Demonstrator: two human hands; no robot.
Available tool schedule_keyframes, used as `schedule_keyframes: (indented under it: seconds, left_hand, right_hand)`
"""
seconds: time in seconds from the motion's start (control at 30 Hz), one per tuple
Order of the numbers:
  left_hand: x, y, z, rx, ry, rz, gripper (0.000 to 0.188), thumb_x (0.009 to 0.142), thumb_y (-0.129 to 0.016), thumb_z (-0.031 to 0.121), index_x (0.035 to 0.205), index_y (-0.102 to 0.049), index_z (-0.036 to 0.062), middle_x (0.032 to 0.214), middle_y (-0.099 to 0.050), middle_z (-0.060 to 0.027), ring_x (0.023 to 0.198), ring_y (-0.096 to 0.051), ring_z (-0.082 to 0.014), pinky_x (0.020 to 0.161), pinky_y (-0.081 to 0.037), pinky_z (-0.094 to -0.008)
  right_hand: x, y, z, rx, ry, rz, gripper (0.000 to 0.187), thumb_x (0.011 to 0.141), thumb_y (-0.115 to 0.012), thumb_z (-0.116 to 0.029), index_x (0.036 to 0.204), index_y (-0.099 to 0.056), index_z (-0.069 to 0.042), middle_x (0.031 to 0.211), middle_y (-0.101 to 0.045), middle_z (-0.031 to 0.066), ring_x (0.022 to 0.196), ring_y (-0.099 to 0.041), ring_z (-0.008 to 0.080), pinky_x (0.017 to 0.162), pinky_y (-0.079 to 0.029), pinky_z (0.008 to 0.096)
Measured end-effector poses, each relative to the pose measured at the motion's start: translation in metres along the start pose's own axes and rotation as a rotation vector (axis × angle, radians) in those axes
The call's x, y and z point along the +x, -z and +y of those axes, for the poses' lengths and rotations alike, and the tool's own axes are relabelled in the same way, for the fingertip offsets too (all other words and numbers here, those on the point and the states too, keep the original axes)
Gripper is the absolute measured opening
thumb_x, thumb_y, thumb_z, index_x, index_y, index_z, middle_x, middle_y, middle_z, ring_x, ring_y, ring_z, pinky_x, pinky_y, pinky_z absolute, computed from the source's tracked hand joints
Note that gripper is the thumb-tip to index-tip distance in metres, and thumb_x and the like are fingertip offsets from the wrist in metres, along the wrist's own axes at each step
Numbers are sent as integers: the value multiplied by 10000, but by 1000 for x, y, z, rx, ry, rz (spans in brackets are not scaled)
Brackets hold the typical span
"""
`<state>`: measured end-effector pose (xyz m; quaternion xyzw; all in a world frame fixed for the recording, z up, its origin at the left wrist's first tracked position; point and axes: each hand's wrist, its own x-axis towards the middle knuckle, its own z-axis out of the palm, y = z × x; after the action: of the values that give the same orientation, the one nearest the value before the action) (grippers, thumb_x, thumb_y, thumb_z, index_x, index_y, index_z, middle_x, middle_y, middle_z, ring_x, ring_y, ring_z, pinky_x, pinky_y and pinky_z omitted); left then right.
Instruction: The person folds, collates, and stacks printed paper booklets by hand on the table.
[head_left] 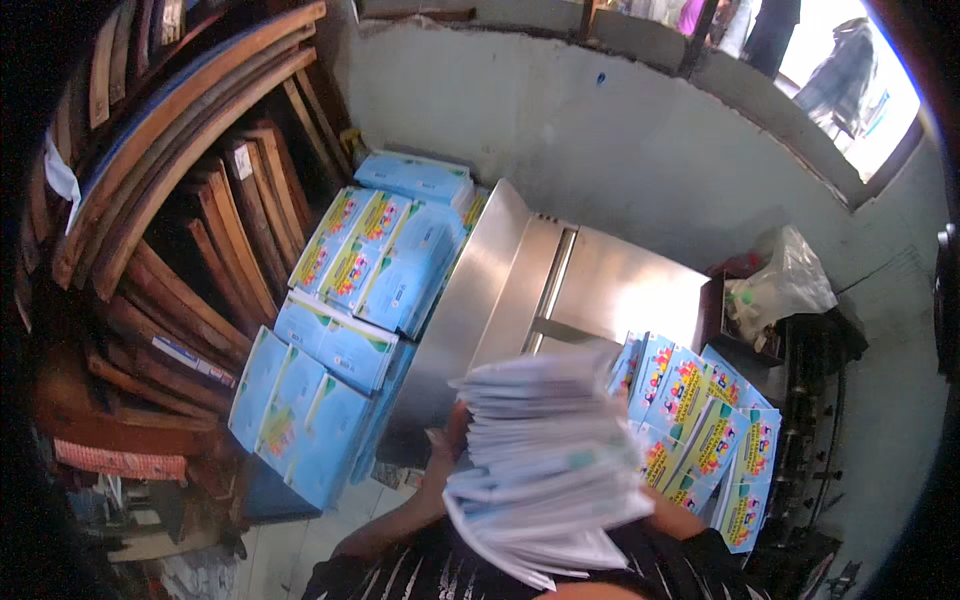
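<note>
A thick stack of thin booklets, blurred by motion, is held up in front of my body with its pale page edges showing. My left hand grips its left side, the thumb apart from the fingers. Along the right side is my right hand, mostly hidden by the stack, its forearm coming up from below. Right beside it, a fanned heap of blue and yellow printed booklets rests at the right end of the metal worktop. Below and behind the held stack lies the shiny metal worktop.
Neat piles of light-blue booklets stand left of the metal side plate. Wooden frames lean at far left. A clear plastic bag sits in a dark box at right, near dark machinery. A grey wall closes the back.
</note>
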<state>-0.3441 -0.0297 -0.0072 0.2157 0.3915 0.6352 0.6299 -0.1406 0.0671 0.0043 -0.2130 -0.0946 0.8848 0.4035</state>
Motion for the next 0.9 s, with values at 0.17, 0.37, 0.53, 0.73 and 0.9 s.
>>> schedule_keyframes:
  seconds: [0.17,0.37,0.53,0.73,0.9]
  left_hand:
    - [31,-2,14,4,236,253,847,862,-210,724,1421,-248,88,1275,-430,-202,1147,-493,-325,975,-420,-455]
    - [11,-22,33,406,-343,-342,1012,831,-608,466,1461,89,90,1496,-129,-184,1365,-222,-283,1105,-215,-405]
    - [2,-22,60,943,-714,-272,946,753,-758,218,1476,-151,154,1476,-203,-227,1369,-215,-363,1097,-207,-465]
    - [-15,22,27,217,-350,-65,234,793,-687,41,1009,-599,25,1358,-399,-252,1258,-415,-393,1046,-339,-484]
    - [-4,12,48,55,-681,-240,200,828,-655,58,957,-509,13,1228,-506,-278,1215,-457,-410,996,-402,-498]
  right_hand:
    - [26,-1,-15,-646,170,245,497,962,-416,-413,1348,-371,-104,1278,-488,109,1124,-515,261,968,-416,395]
    - [9,-4,-34,-1213,167,45,454,926,-512,-223,1336,-387,-74,1253,-513,104,1114,-519,231,955,-414,367]
    - [9,41,-33,-1616,191,-45,467,912,-533,-194,1338,-386,-71,1256,-515,97,1111,-519,218,952,-412,355]
    - [34,71,-35,-1025,125,-255,463,900,-541,-215,1308,-432,-26,1233,-542,108,1142,-506,208,978,-383,340]
    - [42,-30,-45,-974,-4,-572,999,821,-202,-766,1197,-530,99,1099,-606,180,1077,-543,282,989,-359,381]
